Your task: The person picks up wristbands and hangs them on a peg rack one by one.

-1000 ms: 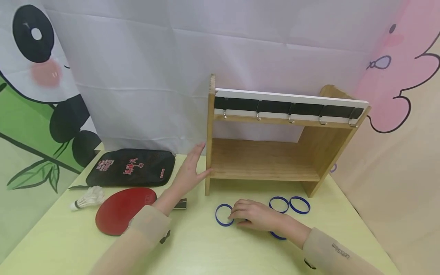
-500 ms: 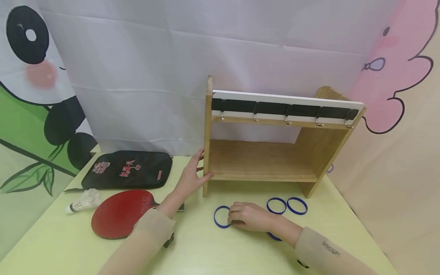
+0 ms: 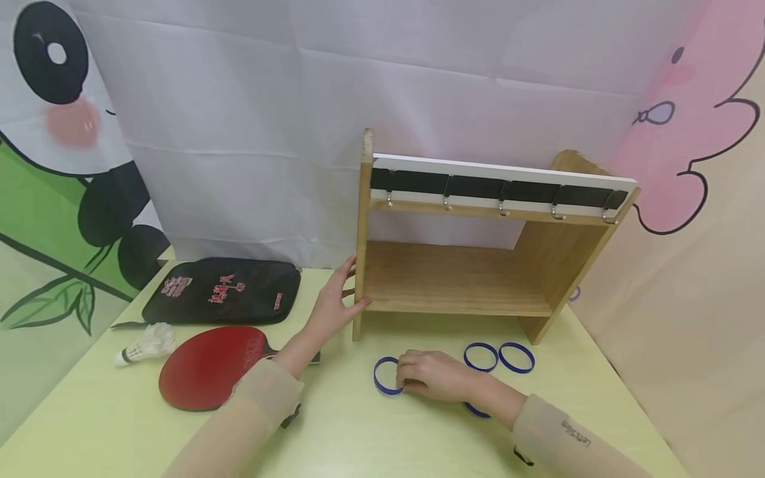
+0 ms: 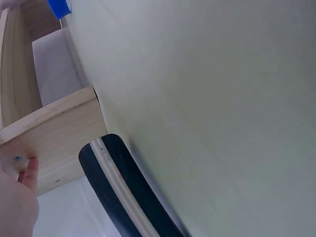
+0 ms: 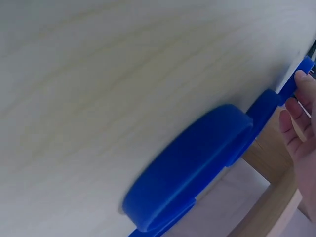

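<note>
My left hand [image 3: 335,302] grips the left side panel of a small wooden shelf rack [image 3: 457,279], thumb at its front edge, fingers against its outer face. In the left wrist view, fingertips rest on that wooden panel [image 4: 64,143]; the thumb is hidden. On the table in front of the rack, my right hand [image 3: 433,375] pinches the right side of a blue wristband [image 3: 378,382]. The right wrist view shows the thumb on this blue wristband [image 5: 288,90]. Further blue wristbands [image 3: 518,371] lie to the right, one partly covered by my right forearm.
A red table tennis bat [image 3: 209,368] lies under my left forearm, its handle [image 4: 118,182] close to the rack. Left of it is a shuttlecock [image 3: 146,345], and behind, a black case [image 3: 224,292]. Several metal hooks [image 3: 503,207] line the rack's top bar.
My left hand has moved onto the rack's side panel, its fingers closing in from a wider spread. The right fingers have drawn together on the wristband's edge. The wristband has barely moved.
</note>
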Demonstrator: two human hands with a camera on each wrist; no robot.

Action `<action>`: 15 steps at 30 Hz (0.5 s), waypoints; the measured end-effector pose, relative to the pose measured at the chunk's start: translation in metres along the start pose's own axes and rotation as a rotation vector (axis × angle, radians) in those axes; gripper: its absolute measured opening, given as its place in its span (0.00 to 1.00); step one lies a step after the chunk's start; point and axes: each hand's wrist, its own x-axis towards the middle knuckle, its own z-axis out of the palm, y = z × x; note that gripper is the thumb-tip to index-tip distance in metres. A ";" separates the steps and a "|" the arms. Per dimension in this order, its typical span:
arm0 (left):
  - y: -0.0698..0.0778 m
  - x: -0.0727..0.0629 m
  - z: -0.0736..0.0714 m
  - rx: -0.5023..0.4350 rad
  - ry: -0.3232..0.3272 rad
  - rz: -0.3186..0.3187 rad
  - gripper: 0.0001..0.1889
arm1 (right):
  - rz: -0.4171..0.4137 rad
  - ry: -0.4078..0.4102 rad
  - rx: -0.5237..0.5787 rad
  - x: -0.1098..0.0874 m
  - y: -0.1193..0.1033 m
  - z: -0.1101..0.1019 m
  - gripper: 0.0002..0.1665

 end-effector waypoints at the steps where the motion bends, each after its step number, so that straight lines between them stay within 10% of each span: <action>1: 0.000 0.000 0.000 0.004 -0.001 -0.001 0.48 | 0.005 0.004 0.015 -0.001 0.000 -0.002 0.01; 15: 0.002 -0.001 0.002 0.010 0.016 -0.036 0.48 | 0.227 -0.029 0.337 -0.005 -0.008 -0.031 0.05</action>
